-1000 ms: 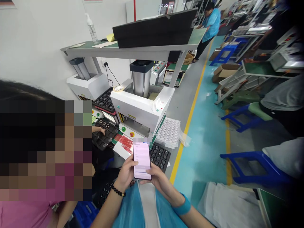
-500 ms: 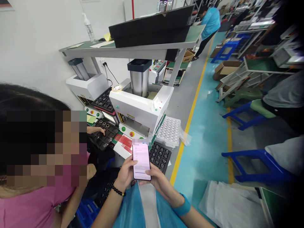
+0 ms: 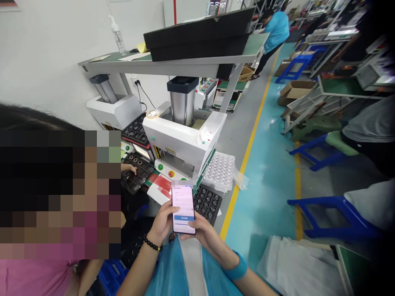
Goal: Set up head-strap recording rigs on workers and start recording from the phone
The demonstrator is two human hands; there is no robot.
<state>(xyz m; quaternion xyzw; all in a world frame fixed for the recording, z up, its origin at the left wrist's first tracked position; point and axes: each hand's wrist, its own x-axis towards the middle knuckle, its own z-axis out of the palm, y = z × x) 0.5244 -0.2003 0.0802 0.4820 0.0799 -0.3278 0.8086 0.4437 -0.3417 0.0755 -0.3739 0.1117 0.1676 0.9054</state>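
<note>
"Black beads (image 3: 152, 243) circle one wrist in the lower middle of the head view. Which side?"

"The wearer's left. Round the right wrist goes a blue band (image 3: 237, 267)."

"And the hands?"

"Both grasp one phone (image 3: 184, 205), just below the centre of the frame. The left hand (image 3: 162, 224) grips its left edge, thumb over the screen. The right hand (image 3: 202, 230) has the lower right corner, its thumb over the low part of the screen."

"Is either thumb pressing?"

"I can't tell. The screen is lit, pale pink with a blue bar in its lower half, and the writing is too small to read."

"What stands beyond it?"

"Near the centre, a white press (image 3: 182, 135) with a green button (image 3: 160, 167) and a red button (image 3: 171, 174) on its front. Left of the phone lies a sheet (image 3: 160, 183) with red marks. Right of it is a black tray (image 3: 210, 201) of small round parts, and above that a clear tray (image 3: 219, 170)."

"Anyone else about?"

"At the left edge, a co-worker in pink (image 3: 33, 279); a hand (image 3: 132, 169) shows beside them at a dark tray (image 3: 140, 181). Upper right, a person in blue (image 3: 277, 31) leans forward."

"And along the top?"

"A shelf (image 3: 191, 68), bearing a bottle (image 3: 117, 36) and a black panel (image 3: 200, 37)."
</note>
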